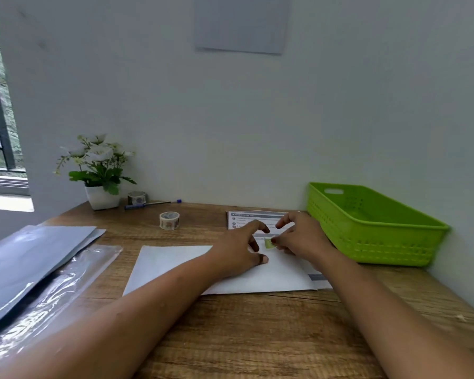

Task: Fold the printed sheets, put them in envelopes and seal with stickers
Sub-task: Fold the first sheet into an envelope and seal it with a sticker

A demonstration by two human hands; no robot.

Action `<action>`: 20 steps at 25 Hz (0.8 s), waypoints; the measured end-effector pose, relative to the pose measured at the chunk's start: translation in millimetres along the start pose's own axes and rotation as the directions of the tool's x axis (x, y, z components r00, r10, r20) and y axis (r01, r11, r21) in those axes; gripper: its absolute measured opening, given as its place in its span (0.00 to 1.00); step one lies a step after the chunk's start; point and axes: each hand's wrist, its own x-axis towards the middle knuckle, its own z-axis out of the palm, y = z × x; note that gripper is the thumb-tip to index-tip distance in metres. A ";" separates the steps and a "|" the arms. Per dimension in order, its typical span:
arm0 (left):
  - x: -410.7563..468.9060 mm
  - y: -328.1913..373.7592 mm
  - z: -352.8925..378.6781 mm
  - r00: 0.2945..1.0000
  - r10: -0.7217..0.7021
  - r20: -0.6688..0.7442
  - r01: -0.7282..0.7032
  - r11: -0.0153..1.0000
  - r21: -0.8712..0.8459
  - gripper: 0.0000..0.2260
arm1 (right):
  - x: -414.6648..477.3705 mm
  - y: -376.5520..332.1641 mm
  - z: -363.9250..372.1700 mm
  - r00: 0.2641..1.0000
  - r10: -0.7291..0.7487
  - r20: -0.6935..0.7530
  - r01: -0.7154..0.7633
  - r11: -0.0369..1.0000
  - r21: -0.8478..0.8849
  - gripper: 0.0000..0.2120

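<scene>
We count one wooden bench (257,337), which carries everything listed below.

1. One pile of grey envelopes (30,258) lies at the left edge. One clear plastic wrapper (66,285) lies beside it, partly under it. We cannot count the envelopes in the pile.
2. One green basket (378,236) with perforated walls stands at the right, against the wall.
3. One white envelope (170,266) lies flat at the centre of the bench, plain and unmarked on its visible face.
4. Printed sheets (246,218) lie under the white envelope. They show past its far edge and at its near right corner. We cannot tell how many there are.
5. One potted plant (99,173) with white flowers stands in the far left corner.
6. The left hand (238,250) rests on the white envelope, fingers spread, thumb pressing the paper down.
7. The right hand (301,236) pinches the sticker between thumb and fingertips.
8. Two tape rolls: one (169,220) stands in the open, one (137,197) beside the plant pot.
9. One blue pen (151,205) lies near the far wall.
10. One sticker (269,243), small and pale green, sits at the far edge of the white envelope, between the two hands.
</scene>
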 end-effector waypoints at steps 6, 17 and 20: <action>0.8 -3.8 1.1 0.999 0.045 -0.011 -0.044 0.997 0.063 0.16 | 0.3 1.9 3.7 0.999 -0.003 -0.035 0.001 0.999 -0.053 0.17; 3.2 -7.0 1.0 0.999 0.027 -0.029 -0.024 0.997 0.077 0.17 | 2.6 2.6 8.9 0.999 -0.011 -0.035 0.007 0.994 -0.112 0.17; 3.8 -7.1 0.8 0.999 0.024 -0.024 -0.022 0.995 0.093 0.17 | 4.5 4.4 9.6 0.999 -0.005 -0.039 0.000 0.992 -0.126 0.16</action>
